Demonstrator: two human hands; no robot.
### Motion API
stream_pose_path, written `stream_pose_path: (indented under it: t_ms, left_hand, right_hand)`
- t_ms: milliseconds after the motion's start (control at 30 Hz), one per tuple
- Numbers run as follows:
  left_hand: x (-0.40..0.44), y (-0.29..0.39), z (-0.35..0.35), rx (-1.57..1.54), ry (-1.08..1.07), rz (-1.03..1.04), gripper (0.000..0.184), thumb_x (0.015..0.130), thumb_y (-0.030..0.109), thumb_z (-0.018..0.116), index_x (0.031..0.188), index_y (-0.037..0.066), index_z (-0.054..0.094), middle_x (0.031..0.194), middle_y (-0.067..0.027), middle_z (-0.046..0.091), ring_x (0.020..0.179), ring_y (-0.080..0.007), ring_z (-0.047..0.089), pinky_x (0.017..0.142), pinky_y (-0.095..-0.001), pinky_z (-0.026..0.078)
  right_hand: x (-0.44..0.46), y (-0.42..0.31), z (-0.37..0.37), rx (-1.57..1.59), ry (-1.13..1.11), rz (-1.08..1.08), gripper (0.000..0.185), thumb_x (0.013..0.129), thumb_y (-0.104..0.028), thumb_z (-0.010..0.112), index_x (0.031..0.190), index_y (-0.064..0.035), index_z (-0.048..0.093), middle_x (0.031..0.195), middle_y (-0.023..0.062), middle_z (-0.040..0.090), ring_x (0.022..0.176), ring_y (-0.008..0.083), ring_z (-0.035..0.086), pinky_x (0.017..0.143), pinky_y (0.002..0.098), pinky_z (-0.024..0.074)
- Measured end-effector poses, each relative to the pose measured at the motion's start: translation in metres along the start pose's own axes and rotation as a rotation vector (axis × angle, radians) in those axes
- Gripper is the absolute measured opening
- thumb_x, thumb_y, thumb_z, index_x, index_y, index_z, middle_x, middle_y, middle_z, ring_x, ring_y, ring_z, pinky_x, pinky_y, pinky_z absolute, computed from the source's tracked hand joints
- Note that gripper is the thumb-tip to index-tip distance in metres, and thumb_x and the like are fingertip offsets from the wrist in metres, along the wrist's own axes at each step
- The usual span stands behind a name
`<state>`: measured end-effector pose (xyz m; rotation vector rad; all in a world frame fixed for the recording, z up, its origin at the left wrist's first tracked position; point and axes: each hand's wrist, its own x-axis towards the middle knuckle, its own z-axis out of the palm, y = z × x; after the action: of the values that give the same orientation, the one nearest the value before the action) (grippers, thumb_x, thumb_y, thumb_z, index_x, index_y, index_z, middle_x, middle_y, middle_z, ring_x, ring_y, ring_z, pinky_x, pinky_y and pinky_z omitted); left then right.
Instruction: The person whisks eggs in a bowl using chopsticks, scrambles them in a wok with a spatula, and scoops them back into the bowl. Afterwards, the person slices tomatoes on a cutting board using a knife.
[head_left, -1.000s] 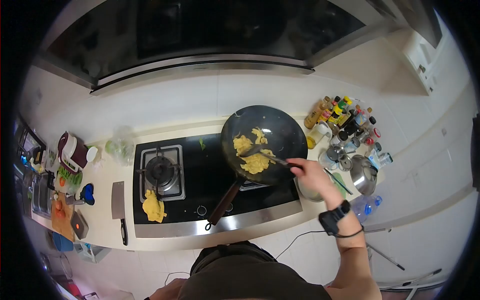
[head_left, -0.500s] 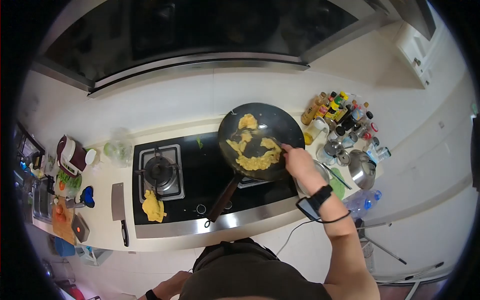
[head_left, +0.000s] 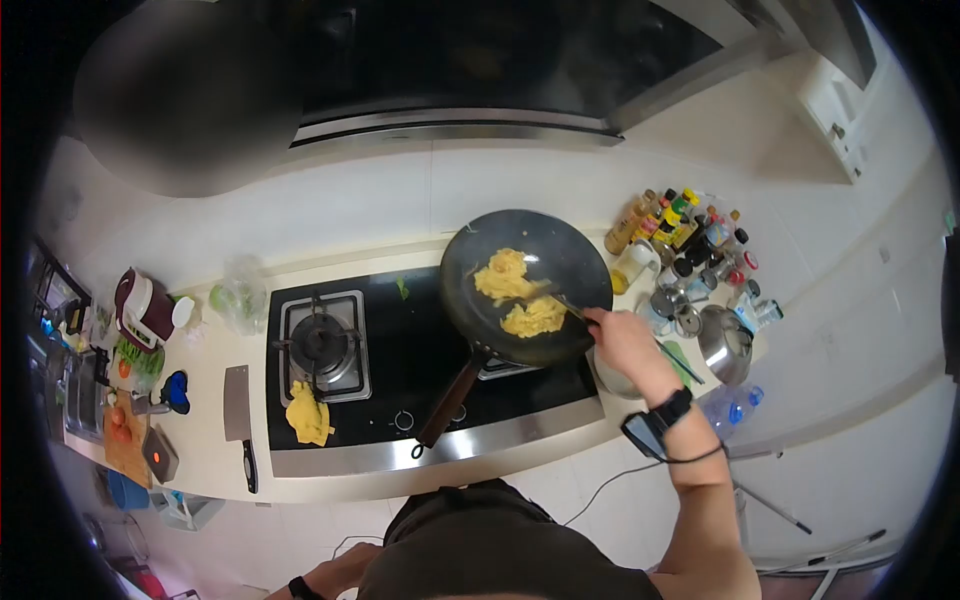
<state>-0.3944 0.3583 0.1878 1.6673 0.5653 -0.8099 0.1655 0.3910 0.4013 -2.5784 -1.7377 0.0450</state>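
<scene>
A dark wok (head_left: 480,325) with a brown wooden handle sits over the right burner. Two clumps of yellow scrambled egg (head_left: 533,317) lie in it, one farther back and one nearer. My right hand (head_left: 622,345) is closed round the handle of a spatula (head_left: 571,306), whose end touches the egg; the blade's shape is hard to make out. Low beside my body, my left hand (head_left: 345,570) is partly in view, near a thin cable. Its fingers are hidden behind my torso.
A yellow cloth (head_left: 308,413) lies by the left burner (head_left: 320,340). Left of the stove is a cleaver (head_left: 238,405). Bottles (head_left: 675,215) crowd the right back corner, near a metal bowl (head_left: 722,345). The range hood (head_left: 470,60) hangs above.
The spread egg is gathered into two clumps. My right hand has moved slightly right and down, and the spatula now shows. A dark blurred round shape has appeared at upper left.
</scene>
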Motion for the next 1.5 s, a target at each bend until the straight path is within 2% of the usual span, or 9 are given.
stream_pose_path:
  t_ms: [133, 367, 500, 667, 833, 933, 1100, 1267, 1500]
  left_hand:
    - [0.0, 0.0, -0.001, 0.0, -0.004, 0.006, 0.044, 0.085, 0.038, 0.072, 0.116, 0.007, 0.069, 0.113, -0.0114, 0.071, 0.103, -0.0287, 0.067, 0.09, -0.0379, 0.051]
    - [0.002, 0.001, -0.002, -0.012, 0.009, 0.018, 0.044, 0.084, 0.039, 0.072, 0.115, 0.008, 0.069, 0.112, -0.011, 0.071, 0.102, -0.0285, 0.067, 0.089, -0.0377, 0.051]
    - [0.001, 0.001, -0.001, -0.015, 0.007, 0.02, 0.044, 0.084, 0.039, 0.072, 0.115, 0.008, 0.069, 0.112, -0.0108, 0.072, 0.101, -0.0284, 0.067, 0.089, -0.0376, 0.051]
    - [-0.001, 0.0, -0.001, -0.021, 0.02, 0.025, 0.044, 0.084, 0.04, 0.072, 0.115, 0.008, 0.069, 0.111, -0.0105, 0.072, 0.101, -0.0283, 0.067, 0.089, -0.0375, 0.052]
    - [0.001, 0.0, 0.0, -0.029, 0.016, 0.021, 0.045, 0.084, 0.041, 0.072, 0.115, 0.009, 0.069, 0.11, -0.0102, 0.072, 0.1, -0.0282, 0.067, 0.089, -0.0374, 0.052]
    - [0.002, 0.002, -0.003, -0.035, 0.023, 0.022, 0.045, 0.084, 0.041, 0.072, 0.115, 0.009, 0.07, 0.11, -0.0101, 0.072, 0.1, -0.0281, 0.068, 0.089, -0.0373, 0.052]
    - [0.004, 0.0, -0.006, -0.028, 0.026, 0.029, 0.045, 0.083, 0.042, 0.072, 0.115, 0.01, 0.07, 0.109, -0.0098, 0.072, 0.1, -0.028, 0.068, 0.088, -0.0372, 0.052]
    - [0.005, -0.001, -0.002, -0.038, 0.028, 0.043, 0.045, 0.083, 0.043, 0.072, 0.114, 0.01, 0.07, 0.109, -0.0095, 0.072, 0.099, -0.0279, 0.068, 0.088, -0.0371, 0.052]
    - [0.0, -0.001, -0.001, -0.034, 0.021, 0.036, 0.045, 0.083, 0.044, 0.071, 0.114, 0.011, 0.07, 0.108, -0.0092, 0.073, 0.098, -0.0277, 0.068, 0.088, -0.0369, 0.052]
  right_hand:
    - [0.0, 0.01, -0.011, 0.023, -0.148, -0.096, 0.029, 0.09, -0.017, 0.061, 0.117, -0.0141, 0.07, 0.095, 0.0179, 0.072, 0.089, 0.0363, 0.069, 0.079, 0.0475, 0.0549]
    - [0.026, 0.007, -0.008, 0.163, 0.021, -0.022, 0.027, 0.089, -0.018, 0.064, 0.116, -0.015, 0.07, 0.094, 0.0181, 0.071, 0.091, 0.0359, 0.068, 0.078, 0.0465, 0.0539]
    - [0.047, 0.011, 0.006, 0.077, 0.21, -0.209, 0.027, 0.09, -0.017, 0.064, 0.117, -0.0155, 0.069, 0.09, 0.0161, 0.07, 0.085, 0.0363, 0.067, 0.075, 0.0466, 0.0538]
    - [0.058, 0.006, -0.006, 0.048, -0.056, -0.173, 0.027, 0.09, -0.017, 0.062, 0.116, -0.0157, 0.07, 0.092, 0.0175, 0.071, 0.089, 0.0351, 0.068, 0.078, 0.0468, 0.0545]
    - [0.063, -0.003, -0.002, 0.016, 0.04, -0.089, 0.026, 0.09, -0.018, 0.061, 0.113, -0.0139, 0.072, 0.095, 0.0181, 0.071, 0.093, 0.0353, 0.068, 0.083, 0.046, 0.0547]
    - [0.054, -0.014, -0.023, -0.036, -0.212, -0.136, 0.03, 0.087, -0.019, 0.063, 0.116, -0.0139, 0.071, 0.096, 0.0199, 0.071, 0.093, 0.0362, 0.068, 0.084, 0.046, 0.055]
    - [0.065, -0.004, 0.0, 0.015, 0.004, -0.093, 0.029, 0.087, -0.019, 0.064, 0.114, -0.0151, 0.072, 0.095, 0.018, 0.072, 0.092, 0.0358, 0.069, 0.083, 0.0461, 0.0547]
    - [0.025, 0.021, -0.081, -0.056, -0.185, -0.107, 0.026, 0.085, -0.019, 0.068, 0.11, -0.0176, 0.074, 0.094, 0.0146, 0.072, 0.089, 0.0344, 0.069, 0.08, 0.0437, 0.0545]
    - [0.025, 0.028, -0.027, -0.143, -0.182, -0.122, 0.026, 0.084, -0.018, 0.068, 0.11, -0.0154, 0.074, 0.092, 0.0158, 0.072, 0.091, 0.0343, 0.069, 0.082, 0.0448, 0.0541]
